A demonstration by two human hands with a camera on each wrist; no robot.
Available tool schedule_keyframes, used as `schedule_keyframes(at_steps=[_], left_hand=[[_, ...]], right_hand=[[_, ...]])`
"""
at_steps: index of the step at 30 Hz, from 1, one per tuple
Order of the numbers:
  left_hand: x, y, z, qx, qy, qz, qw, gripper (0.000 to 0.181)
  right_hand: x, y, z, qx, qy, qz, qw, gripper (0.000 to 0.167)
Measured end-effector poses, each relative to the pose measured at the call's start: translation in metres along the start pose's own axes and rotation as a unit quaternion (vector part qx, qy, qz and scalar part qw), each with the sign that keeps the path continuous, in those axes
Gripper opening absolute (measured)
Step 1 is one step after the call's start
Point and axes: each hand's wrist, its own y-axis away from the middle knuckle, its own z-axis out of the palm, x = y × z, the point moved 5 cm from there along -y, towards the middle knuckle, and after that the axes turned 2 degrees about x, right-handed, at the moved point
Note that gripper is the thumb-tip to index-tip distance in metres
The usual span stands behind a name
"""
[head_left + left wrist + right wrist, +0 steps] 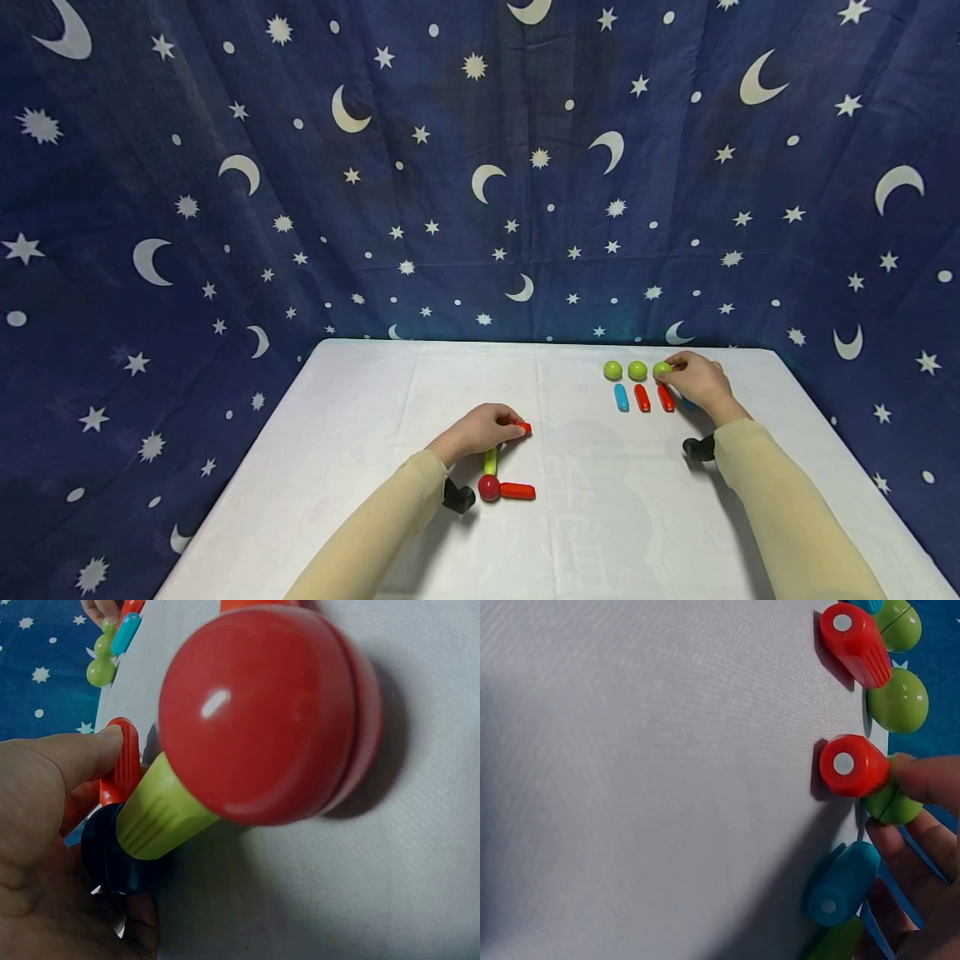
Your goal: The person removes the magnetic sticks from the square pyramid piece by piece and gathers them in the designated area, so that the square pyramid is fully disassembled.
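Observation:
My left hand (pixel 483 427) pinches a short red rod (pixel 121 766) between thumb and fingers. Below the thumb, the rod meets a dark blue ball (pixel 124 851), partly hidden by the fingers. A yellow-green rod (pixel 491 462) runs from that blue ball to a red ball (pixel 488 487). From the red ball another red rod (pixel 517 492) points right along the table. At the far right, my right hand (pixel 699 379) holds a green ball (pixel 892 802) between thumb and fingertips, at the end of a row of green balls (pixel 637 370).
Before the green balls lie a blue rod (pixel 622 397), red rods (pixel 642 397) and another blue rod (pixel 844 883) partly under the right hand. A green piece (pixel 834 943) shows beside it. The white-covered table (pixel 360 400) ends at a star-patterned dark blue cloth (pixel 420 183).

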Motion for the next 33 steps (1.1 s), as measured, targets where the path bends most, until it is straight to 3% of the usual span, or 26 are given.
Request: schedule_keyframes(at_steps=[33], left_hand=[[0.0008,0.0019,0.0017,0.006,-0.003,0.007,1.0,0.014]], right_hand=[[-0.002,0.0014,0.0,0.011,0.0,0.003,0.9999,0.061]])
